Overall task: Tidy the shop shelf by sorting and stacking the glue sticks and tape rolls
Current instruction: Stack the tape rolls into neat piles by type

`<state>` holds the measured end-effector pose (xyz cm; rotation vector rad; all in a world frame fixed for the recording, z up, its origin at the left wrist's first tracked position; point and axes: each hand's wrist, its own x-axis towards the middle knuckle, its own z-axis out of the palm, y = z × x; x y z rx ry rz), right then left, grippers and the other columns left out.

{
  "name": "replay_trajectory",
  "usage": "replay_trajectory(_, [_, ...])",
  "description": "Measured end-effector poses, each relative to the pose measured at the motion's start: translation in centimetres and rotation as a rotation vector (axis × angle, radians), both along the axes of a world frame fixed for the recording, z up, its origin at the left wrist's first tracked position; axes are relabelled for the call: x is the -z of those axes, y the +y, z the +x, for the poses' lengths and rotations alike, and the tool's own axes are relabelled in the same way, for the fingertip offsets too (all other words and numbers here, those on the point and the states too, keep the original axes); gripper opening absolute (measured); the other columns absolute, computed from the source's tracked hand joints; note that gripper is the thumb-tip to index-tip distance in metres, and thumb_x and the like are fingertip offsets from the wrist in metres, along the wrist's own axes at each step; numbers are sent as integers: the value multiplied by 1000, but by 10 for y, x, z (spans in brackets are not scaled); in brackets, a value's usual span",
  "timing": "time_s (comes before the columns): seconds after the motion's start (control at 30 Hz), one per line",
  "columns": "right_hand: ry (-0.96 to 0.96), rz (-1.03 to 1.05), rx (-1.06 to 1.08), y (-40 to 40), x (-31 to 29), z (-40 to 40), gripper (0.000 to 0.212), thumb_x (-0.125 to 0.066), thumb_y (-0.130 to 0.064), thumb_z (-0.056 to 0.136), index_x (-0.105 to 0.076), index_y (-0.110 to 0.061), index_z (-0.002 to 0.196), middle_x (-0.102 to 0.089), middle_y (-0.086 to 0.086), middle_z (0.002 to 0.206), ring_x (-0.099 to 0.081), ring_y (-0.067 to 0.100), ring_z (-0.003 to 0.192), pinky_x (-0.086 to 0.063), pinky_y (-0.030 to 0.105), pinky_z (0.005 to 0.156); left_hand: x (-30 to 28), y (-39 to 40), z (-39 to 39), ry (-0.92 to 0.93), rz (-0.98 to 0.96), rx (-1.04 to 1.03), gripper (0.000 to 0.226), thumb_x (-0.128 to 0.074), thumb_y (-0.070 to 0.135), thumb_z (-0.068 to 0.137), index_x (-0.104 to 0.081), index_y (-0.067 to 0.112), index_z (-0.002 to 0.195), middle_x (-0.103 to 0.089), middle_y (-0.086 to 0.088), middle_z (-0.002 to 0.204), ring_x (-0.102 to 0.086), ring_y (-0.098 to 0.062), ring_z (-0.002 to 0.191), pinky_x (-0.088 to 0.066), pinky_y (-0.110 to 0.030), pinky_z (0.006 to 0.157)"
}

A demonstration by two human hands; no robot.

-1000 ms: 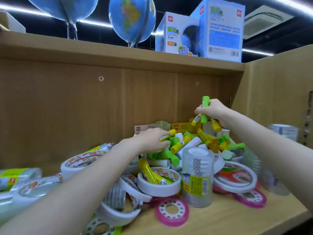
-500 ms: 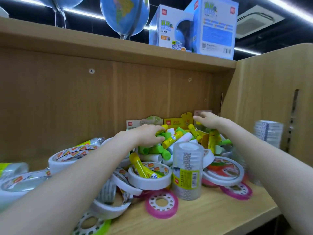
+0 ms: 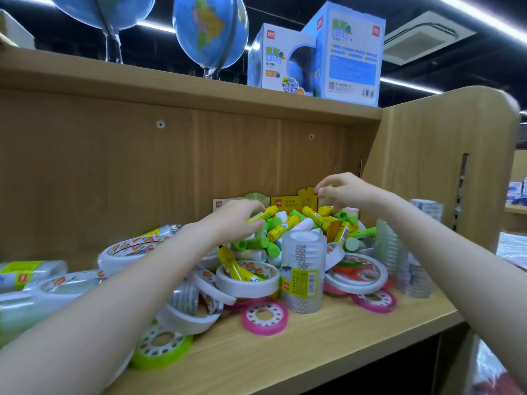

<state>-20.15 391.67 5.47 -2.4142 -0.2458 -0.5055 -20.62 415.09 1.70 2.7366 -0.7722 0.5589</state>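
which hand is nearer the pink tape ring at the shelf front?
Left. The left hand is over the glue sticks behind the pink ring, slightly to its left; the right hand is farther back and off to its right.
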Motion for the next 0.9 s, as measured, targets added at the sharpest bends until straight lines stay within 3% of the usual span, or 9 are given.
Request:
replay_trajectory(0.07, [35,6,-166,11,4,-29,19,-52,-23,94,-65,-15,107,-63,7,113,-59,19,105,-51,30,83,3,14,-17,-45,-64,24,32,-48,23,94,-55,15,124,-54,-5,129,-47,-21,121,-36,-30,99])
replay_trajectory(0.2, [59,-330,-233,14,22,-77,21,-53,-25,93,-65,-19,109,-65,0,109,-59,15,103,-47,33,91,11,36,-49,-88,-150,17,24,-49,19,94,-61,13,115,-58,-6,121,-52,-22,113,-37,-31,95])
replay_trajectory(0.37, [5,-298,-146,-1,36,-105,20,-56,-23,91,-60,-17,110,-64,4,108,-60,18,98,-46,25,78,28,31,-74,-90,-197,28,29,-48,19,94,-58,13,121,-58,-6,124,-55,-21,112,-41,-32,93])
replay_trajectory(0.5, [177,-609,-114,-11,55,-110,61,-64,-27,85,-34,-32,138,-43,-7,129,-47,12,113,-40,26,94,39,26,-85,-97,-103,41,32,-48,26,94,-55,15,124,-58,-2,126,-52,-19,116,-40,-36,97])
replay_trajectory(0.57, [197,-682,-88,-10,65,-107,74,-65,-29,85,-22,-36,144,-29,-3,134,-41,16,120,-38,30,100,41,26,-89,-83,-7,14,32,-47,35,94,-56,19,121,-62,2,120,-54,-17,113,-40,-36,95])
replay_trajectory(0.67, [127,-669,-70,-7,72,-99,64,-63,-34,85,-31,-31,140,-23,1,132,-46,21,113,-39,29,95,46,24,-96,-78,193,-47,32,-44,45,93,-56,25,115,-66,5,105,-56,-16,103,-30,-31,89])
replay_trajectory(0.73, [93,-630,-86,-4,71,-92,48,-64,-33,85,-45,-25,129,-24,2,130,-47,21,106,-40,29,93,47,22,-98,-98,194,-53,35,-45,46,92,-54,26,119,-65,6,110,-55,-16,107,-26,-31,91])
replay_trajectory(0.83, [-25,-628,-83,0,64,-82,28,-65,-20,84,-59,-14,111,-34,6,128,-44,18,99,-35,22,85,45,15,-104,-57,-19,-3,52,-53,48,88,-43,24,133,-55,5,129,-51,-14,118,-35,-34,101])
replay_trajectory(0.9, [-72,-679,-67,0,58,-78,25,-64,-16,84,-62,-11,109,-44,5,113,-43,15,90,-33,21,77,43,6,-107,-9,-190,72,67,-60,47,84,-33,23,141,-46,2,139,-45,-15,126,-37,-36,103])
